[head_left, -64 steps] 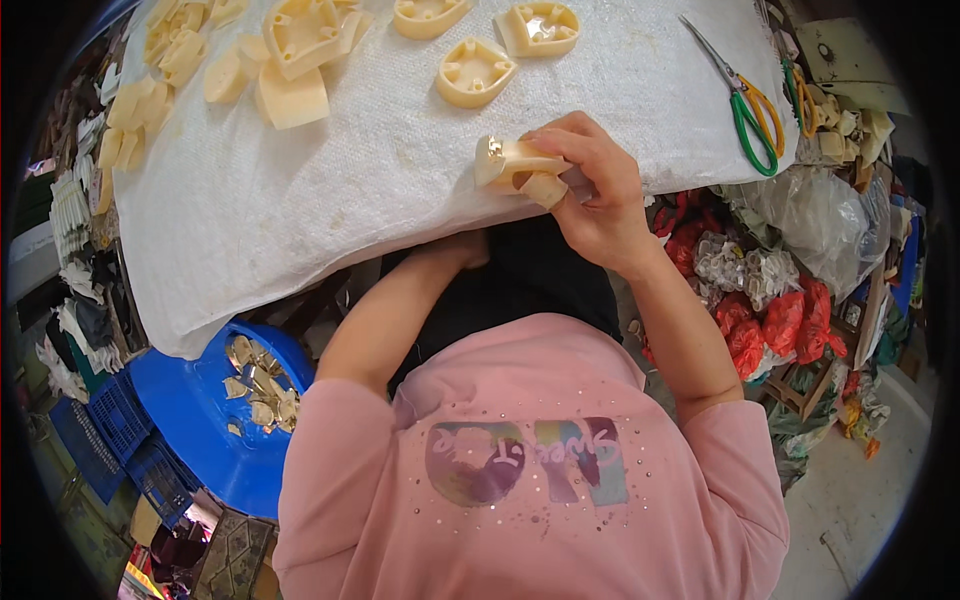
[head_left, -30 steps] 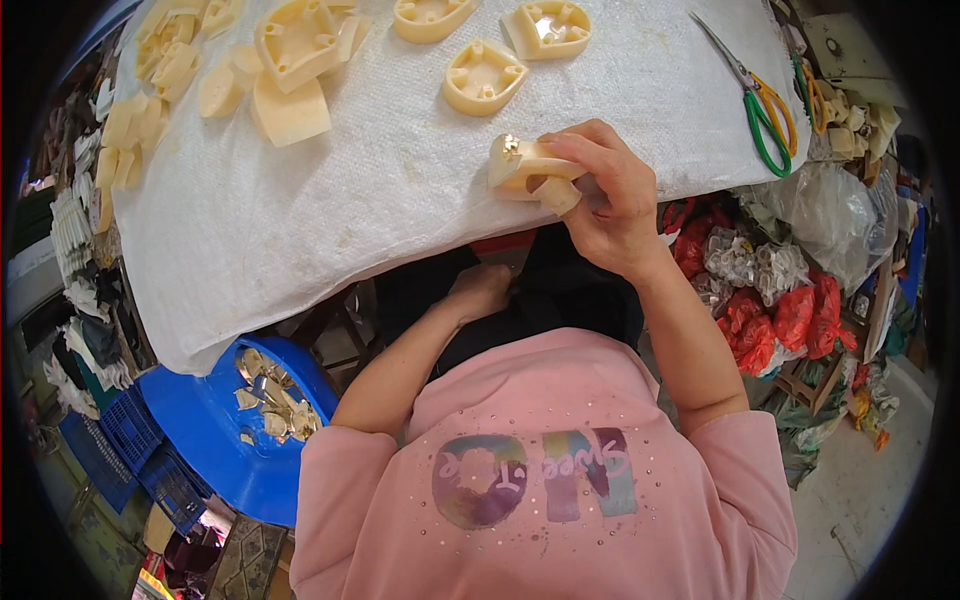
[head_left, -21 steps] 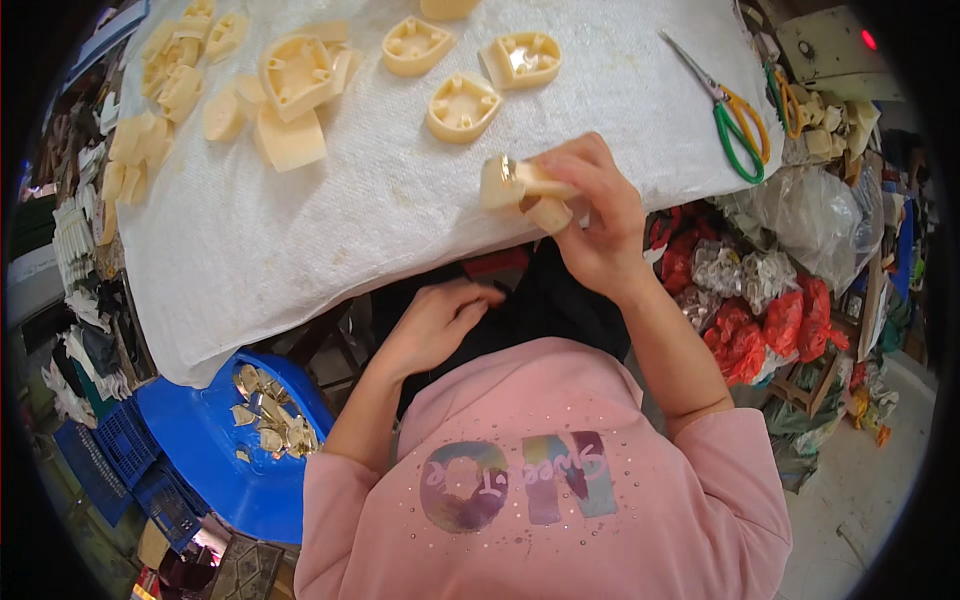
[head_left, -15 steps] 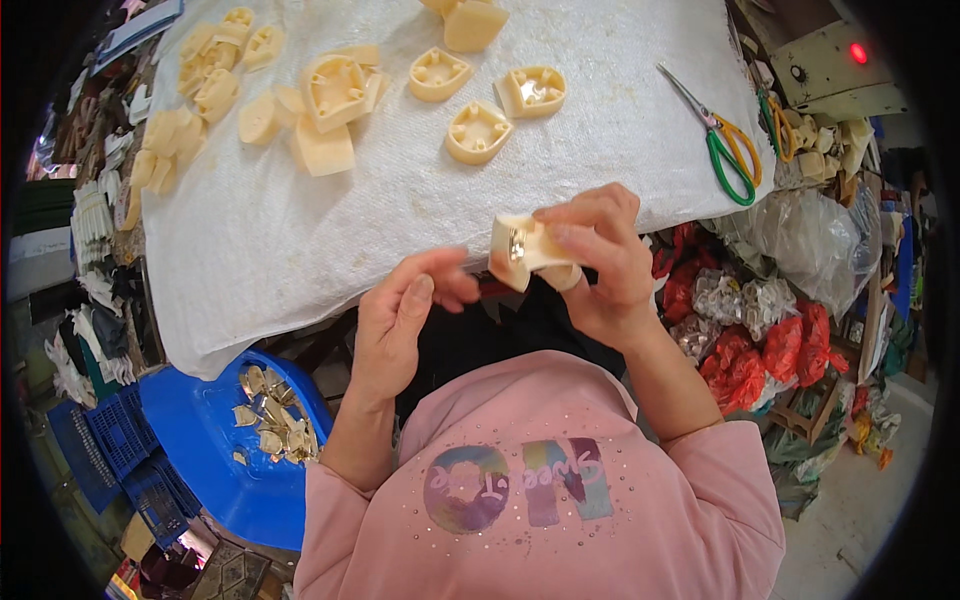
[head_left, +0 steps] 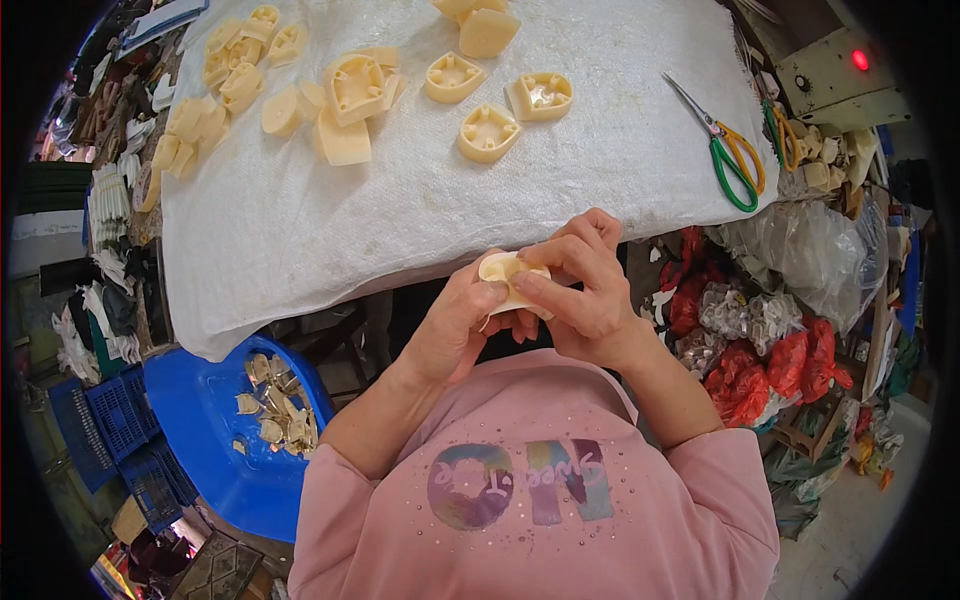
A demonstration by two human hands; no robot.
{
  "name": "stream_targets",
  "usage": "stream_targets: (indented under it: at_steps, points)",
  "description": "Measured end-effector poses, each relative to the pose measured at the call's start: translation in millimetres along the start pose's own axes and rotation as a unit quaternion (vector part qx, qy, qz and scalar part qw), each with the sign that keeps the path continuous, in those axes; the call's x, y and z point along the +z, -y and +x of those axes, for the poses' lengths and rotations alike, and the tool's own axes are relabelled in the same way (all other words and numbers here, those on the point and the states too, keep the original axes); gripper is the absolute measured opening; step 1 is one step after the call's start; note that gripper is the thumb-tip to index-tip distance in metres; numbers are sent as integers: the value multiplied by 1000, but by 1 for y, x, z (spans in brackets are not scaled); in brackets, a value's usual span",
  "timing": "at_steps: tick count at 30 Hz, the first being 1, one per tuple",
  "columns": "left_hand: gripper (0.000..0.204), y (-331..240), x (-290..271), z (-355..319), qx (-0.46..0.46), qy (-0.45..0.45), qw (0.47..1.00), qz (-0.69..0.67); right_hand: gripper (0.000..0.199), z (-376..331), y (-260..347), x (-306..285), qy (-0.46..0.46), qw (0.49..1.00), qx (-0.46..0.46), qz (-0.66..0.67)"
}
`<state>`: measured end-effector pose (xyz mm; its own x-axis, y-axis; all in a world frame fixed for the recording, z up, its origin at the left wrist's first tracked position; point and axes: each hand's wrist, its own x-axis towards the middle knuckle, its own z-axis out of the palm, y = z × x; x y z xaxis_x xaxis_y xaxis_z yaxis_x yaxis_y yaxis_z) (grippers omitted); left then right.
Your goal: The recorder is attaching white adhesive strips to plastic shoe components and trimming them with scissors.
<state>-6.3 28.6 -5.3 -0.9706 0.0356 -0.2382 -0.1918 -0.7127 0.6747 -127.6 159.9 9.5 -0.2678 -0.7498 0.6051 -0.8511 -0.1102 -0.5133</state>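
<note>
The left hand (head_left: 455, 325) has come up to join the right hand (head_left: 585, 290); both now pinch the cream moulded plastic piece (head_left: 503, 272) tightly.

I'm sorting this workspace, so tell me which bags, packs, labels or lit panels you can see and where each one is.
Clear plastic bag: right of the table, crumpled, see-through.
Red packets: below that bag, shiny, bunched.
Beige box: top right, with a round red light.
Shirt print: pink shirt front, multicoloured letters.

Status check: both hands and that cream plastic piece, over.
Left hand and right hand both grip cream plastic piece. Held above table edge. Nothing in the way.
</note>
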Motion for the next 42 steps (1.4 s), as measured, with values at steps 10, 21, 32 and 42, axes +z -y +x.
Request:
stream_targets:
  at_steps: [10, 21, 32, 42]
  points:
    - [42, 5, 7, -7, 270, -205, 909, 243, 40, -3, -9, -4, -15, 998, 35, 46]
    - [20, 9, 0, -6, 350, -182, 881, 261, 37, -6, 0, -7, 39, 990, 85, 106]
    - [14, 1, 12, -9, 317, -203, 825, 422, 33, -11, 3, -10, 72, 983, 115, 121]
    - [8, 2, 2, 1, 368, -165, 780, 479, 35, -12, 2, -5, 116, 977, 109, 142]
